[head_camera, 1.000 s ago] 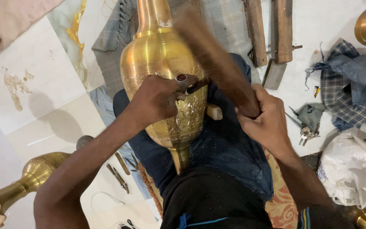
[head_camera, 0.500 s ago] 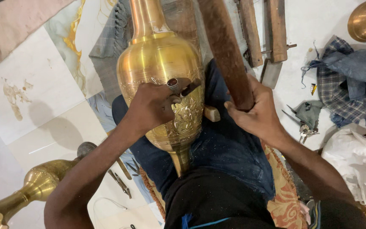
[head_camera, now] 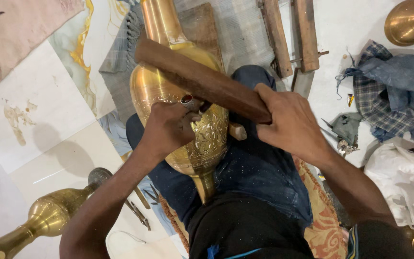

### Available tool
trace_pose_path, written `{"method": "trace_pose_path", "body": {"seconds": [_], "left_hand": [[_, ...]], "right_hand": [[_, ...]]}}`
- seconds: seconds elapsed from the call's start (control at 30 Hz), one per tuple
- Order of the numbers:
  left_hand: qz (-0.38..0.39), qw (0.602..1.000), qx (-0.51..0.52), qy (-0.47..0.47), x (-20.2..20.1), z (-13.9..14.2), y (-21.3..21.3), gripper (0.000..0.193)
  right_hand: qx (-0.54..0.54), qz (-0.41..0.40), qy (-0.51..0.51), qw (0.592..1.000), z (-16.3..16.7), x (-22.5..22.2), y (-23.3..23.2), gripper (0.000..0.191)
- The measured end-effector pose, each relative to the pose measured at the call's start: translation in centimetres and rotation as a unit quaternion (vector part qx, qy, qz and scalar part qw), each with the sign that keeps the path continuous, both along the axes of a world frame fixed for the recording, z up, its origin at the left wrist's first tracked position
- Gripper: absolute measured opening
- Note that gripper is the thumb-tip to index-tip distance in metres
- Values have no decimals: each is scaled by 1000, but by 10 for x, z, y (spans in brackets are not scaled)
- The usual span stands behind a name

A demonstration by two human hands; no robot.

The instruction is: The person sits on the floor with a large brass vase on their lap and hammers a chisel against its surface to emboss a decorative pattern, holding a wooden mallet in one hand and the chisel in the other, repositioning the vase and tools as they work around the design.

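Observation:
A large brass vase (head_camera: 168,86) lies across my lap, its belly partly engraved with a fine pattern. My left hand (head_camera: 168,127) is closed around a small metal chisel (head_camera: 188,100) whose tip rests on the engraved part. My right hand (head_camera: 291,122) grips one end of a thick brown wooden stick (head_camera: 202,79). The stick reaches to the upper left across the vase, directly above the chisel's head.
A second brass vase (head_camera: 49,216) lies on the floor at lower left, with small metal tools (head_camera: 137,211) beside it. Wooden bars (head_camera: 288,33) lie at top centre. A brass bowl (head_camera: 410,19), crumpled cloths (head_camera: 394,86) and a white bag (head_camera: 403,177) sit at right.
The wooden stick has swung down from a raised, steep position to lie across the vase over the chisel. My left hand and the chisel stay on the engraved belly.

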State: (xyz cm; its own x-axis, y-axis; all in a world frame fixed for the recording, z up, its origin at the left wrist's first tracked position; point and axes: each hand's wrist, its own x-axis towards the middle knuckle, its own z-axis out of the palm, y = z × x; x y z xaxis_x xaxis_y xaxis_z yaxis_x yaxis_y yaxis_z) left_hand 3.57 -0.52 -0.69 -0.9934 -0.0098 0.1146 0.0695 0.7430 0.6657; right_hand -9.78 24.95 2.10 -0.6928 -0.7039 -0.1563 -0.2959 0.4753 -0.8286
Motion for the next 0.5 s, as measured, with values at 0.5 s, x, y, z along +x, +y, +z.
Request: {"method": "trace_pose_path", "body": {"seconds": [0.5], "left_hand": [[5, 998, 46, 39, 1, 5, 5, 43]], "right_hand": [[33, 49, 75, 995, 6, -4, -4, 46]]}}
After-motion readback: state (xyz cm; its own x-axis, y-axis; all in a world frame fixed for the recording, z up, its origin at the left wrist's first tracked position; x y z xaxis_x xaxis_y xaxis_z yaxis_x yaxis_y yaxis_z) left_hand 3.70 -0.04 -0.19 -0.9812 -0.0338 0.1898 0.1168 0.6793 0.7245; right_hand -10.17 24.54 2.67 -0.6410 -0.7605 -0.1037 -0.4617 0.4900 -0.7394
